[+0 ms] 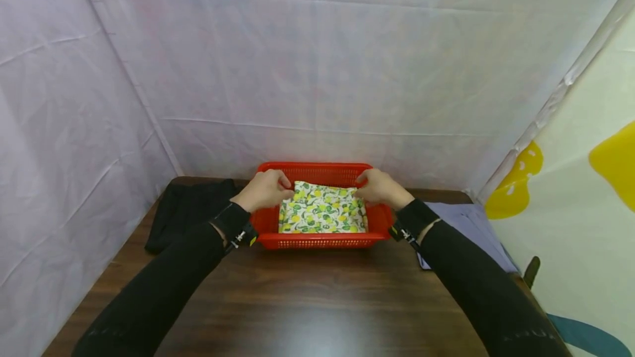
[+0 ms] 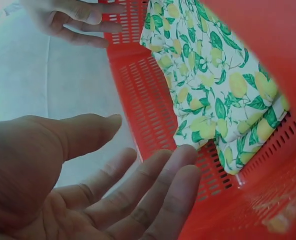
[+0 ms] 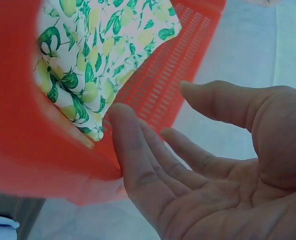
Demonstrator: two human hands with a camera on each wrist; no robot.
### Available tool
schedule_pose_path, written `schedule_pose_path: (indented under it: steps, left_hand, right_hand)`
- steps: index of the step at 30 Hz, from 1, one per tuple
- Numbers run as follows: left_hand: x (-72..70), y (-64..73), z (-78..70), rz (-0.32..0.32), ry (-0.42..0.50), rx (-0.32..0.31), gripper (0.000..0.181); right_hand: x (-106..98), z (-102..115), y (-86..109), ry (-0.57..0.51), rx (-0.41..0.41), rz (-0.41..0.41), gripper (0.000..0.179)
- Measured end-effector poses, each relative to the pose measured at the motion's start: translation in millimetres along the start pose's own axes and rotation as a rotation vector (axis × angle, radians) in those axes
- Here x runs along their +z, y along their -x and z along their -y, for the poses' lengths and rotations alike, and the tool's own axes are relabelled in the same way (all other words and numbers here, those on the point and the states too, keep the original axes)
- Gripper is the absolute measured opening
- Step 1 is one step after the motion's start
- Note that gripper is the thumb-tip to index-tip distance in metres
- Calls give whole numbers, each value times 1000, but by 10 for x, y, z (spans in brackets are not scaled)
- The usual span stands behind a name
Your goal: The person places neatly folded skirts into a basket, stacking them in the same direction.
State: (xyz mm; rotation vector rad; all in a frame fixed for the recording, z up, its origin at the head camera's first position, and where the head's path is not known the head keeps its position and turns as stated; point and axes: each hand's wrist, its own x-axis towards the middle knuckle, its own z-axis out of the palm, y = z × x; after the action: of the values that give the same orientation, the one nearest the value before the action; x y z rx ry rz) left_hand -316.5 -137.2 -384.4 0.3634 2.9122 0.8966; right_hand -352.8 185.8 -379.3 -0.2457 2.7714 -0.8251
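A folded white cloth printed with yellow lemons and green leaves (image 1: 322, 209) lies inside a red plastic basket (image 1: 317, 243) with slotted walls. My left hand (image 1: 267, 189) hovers over the basket's left side, its thumb and fingers apart with nothing between them. Over the opposite side is my right hand (image 1: 381, 187), likewise holding nothing, its fingers loosely bent beside the cloth. In the left wrist view the cloth (image 2: 203, 75) shows folded layers at its near corner. The right wrist view shows the fingertips close to the cloth's edge (image 3: 102, 75).
Folded black fabric (image 1: 190, 211) lies on the brown wooden table (image 1: 317, 302) left of the basket. To the right is a folded pale lavender fabric (image 1: 463, 230), partly behind the right forearm. White sheeting (image 1: 317, 70) hangs behind the table and along its sides.
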Motion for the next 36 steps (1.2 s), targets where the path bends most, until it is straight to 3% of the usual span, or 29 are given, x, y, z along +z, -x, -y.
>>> schedule_pose_path:
  steps: [13, 19, 24, 28, 36]
  left_hand:
    - [78, 289, 77, -85, -38, 148, 25]
    - [170, 456, 111, -146, -30, 192, 23]
    - [284, 611, 75, -195, -55, 224, 27]
    - [387, 724, 30, -224, -80, 235, 28]
    - [582, 899, -62, -232, -29, 270, 24]
  right_hand:
    - [4, -307, 295, -41, -174, -179, 41]
    - [-15, -473, 439, -85, -166, -246, 43]
    - [-26, -736, 492, -86, -145, -317, 41]
    - [0, -999, 531, -55, -157, -357, 39]
    - [104, -1496, 683, 64, -150, -401, 40]
